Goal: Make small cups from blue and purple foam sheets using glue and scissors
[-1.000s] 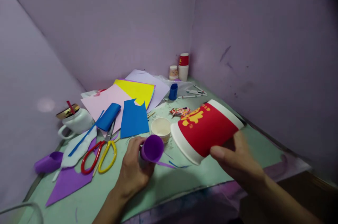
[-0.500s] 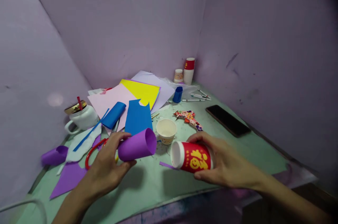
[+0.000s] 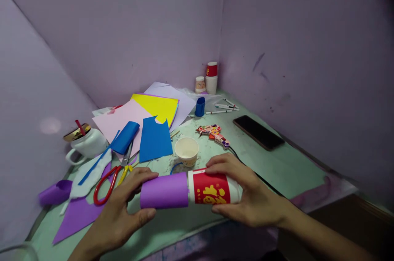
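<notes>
My left hand (image 3: 131, 201) grips a rolled purple paper tube (image 3: 164, 190) by its left end, thumb below and fingers above. My right hand (image 3: 243, 189) is closed around a red and white paper cup (image 3: 211, 189) with yellow lettering, lying sideways. The tube's right end meets the cup's rim end to end; whether they touch cannot be made out exactly. Just behind them stands a small white paper cup (image 3: 186, 151), open side up. Red-handled scissors (image 3: 106, 186) lie left of my left hand.
Paper sheets (image 3: 123, 115) and a blue cut piece (image 3: 156, 140) cover the back left, beside a white mug (image 3: 89, 144). A patterned glue gun (image 3: 214, 134) with a black cord and a phone (image 3: 257, 131) lie right. Stacked cups (image 3: 211, 77) stand in the corner.
The tube and the red cup have come together, end facing end, and turned level. Both hands sit slightly lower in the picture, and the camera view has shifted a little to the right.
</notes>
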A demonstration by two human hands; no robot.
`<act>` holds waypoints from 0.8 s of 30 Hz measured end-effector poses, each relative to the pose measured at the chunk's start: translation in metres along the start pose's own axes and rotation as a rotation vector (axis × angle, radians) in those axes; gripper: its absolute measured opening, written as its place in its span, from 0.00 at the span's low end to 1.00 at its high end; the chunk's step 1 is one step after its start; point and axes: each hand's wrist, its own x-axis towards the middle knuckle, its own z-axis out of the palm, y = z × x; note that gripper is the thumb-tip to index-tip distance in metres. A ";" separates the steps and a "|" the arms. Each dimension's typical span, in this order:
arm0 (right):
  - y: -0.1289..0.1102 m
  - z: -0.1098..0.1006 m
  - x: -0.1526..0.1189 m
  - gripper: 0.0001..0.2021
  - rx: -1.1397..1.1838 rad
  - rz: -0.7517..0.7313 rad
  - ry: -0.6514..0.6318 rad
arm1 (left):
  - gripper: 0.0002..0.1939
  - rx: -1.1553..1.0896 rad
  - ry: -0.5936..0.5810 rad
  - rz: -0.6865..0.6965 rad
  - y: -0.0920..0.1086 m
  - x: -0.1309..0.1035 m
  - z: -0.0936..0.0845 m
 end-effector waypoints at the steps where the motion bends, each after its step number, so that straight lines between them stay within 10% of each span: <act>1: 0.000 0.002 0.000 0.28 -0.004 -0.013 -0.009 | 0.24 -0.023 -0.013 -0.011 0.000 0.000 0.001; 24: 0.009 0.013 -0.005 0.29 0.044 -0.074 -0.030 | 0.23 -0.186 -0.051 -0.156 -0.008 -0.002 0.013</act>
